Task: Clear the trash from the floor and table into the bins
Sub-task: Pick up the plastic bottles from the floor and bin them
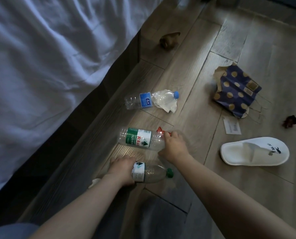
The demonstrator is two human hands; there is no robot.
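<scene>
Three empty plastic bottles lie on the wooden floor beside the bed. My left hand (122,169) grips the nearest one, a green-capped bottle (152,173), around its labelled end. My right hand (174,145) closes on the neck of a red-capped bottle with a green and white label (138,139). Farther off lies a crushed blue-capped bottle (149,100) with a crumpled white tissue (168,106) against it. A torn blue paper bag with gold dots (235,91) lies to the right.
The bed with white sheets (40,57) fills the left side. A white slipper (254,150) lies on the right, a white paper slip (232,128) and a small dark scrap (290,121) nearby. A brown crumpled scrap (169,40) lies farther away. Another tissue (94,182) peeks beside my left wrist.
</scene>
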